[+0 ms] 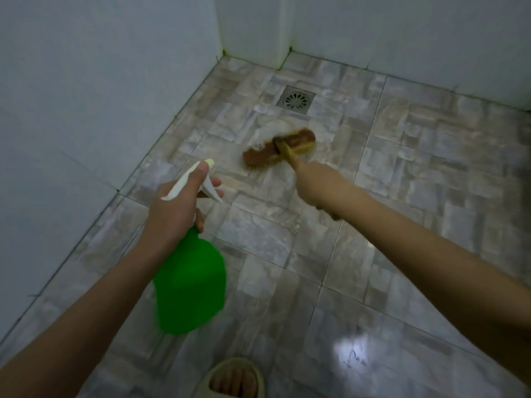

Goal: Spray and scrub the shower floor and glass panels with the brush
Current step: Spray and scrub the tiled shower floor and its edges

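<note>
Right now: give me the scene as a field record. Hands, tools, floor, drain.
left hand: grips green spray bottle at the neck, fingers by the white trigger, nozzle aimed at the floor
right hand: holds brush by its yellow handle
brush: brown head down on the tiles, blurred
floor: grey stone-pattern tiles, glossy glare near the bottom
drain: square metal grate, beyond the brush near the corner
foot: in a slipper, bottom edge

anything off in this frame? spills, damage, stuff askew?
Nothing broken or spilled. Only oddity: greenish staining runs up the back wall corner seam. The brush sits on the floor near the drain; the bottle hangs tilted in the left hand.
</note>
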Available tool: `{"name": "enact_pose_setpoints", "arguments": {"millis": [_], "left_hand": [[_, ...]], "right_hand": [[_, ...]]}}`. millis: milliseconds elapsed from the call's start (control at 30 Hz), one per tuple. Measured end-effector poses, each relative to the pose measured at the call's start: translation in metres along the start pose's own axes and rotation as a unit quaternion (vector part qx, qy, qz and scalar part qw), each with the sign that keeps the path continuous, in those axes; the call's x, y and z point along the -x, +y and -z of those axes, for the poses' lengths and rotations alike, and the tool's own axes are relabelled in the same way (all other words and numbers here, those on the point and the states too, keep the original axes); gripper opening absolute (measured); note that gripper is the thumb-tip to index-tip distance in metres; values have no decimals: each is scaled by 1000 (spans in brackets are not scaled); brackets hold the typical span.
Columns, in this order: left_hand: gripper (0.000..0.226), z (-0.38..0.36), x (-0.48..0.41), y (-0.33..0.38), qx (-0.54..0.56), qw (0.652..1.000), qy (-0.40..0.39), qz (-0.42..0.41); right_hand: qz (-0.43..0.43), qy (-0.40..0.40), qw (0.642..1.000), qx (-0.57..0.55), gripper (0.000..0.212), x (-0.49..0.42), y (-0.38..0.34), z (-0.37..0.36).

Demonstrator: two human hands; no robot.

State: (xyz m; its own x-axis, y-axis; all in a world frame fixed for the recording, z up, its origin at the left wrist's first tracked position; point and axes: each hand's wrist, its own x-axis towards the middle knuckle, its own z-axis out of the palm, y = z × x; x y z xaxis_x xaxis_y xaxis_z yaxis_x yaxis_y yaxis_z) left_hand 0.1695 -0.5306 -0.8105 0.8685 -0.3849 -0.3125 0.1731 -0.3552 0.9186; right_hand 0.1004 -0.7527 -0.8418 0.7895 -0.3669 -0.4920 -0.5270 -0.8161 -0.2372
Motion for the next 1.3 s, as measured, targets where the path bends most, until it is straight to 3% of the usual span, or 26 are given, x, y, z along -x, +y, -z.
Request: {"name": "enact_pose_setpoints", "arguments": {"millis": [133,333,533,700,867,1000,1167,1300], "left_hand": [[30,0,-3,9,14,1000,-8,-7],[35,-8,-17,12,13,1000,0,-18],[30,-24,-43,20,23,1000,-21,2],[41,-40,-65,25,13,999,-30,-3],[40,-58,-73,27,11,999,-44,-7],[47,-71,-70,30,14,998,-63,3],[45,-89,-62,24,9,997,-83,5],[48,-102,-54,20,-5,994,-113,1]], "right_hand": [[-32,-54,998,-12,92,22,-1,-2],[-64,74,990,-105,90,-97,15,54],[-102,35,989,-102,95,-97,19,46],[-135,88,983,-85,88,-133,45,82],[-110,90,988,-59,94,-67,61,50],[-146,2,988,-56,92,2,80,29],[-167,86,980,-65,94,-34,116,50],[-189,8,980,-66,86,25,126,47]]}}
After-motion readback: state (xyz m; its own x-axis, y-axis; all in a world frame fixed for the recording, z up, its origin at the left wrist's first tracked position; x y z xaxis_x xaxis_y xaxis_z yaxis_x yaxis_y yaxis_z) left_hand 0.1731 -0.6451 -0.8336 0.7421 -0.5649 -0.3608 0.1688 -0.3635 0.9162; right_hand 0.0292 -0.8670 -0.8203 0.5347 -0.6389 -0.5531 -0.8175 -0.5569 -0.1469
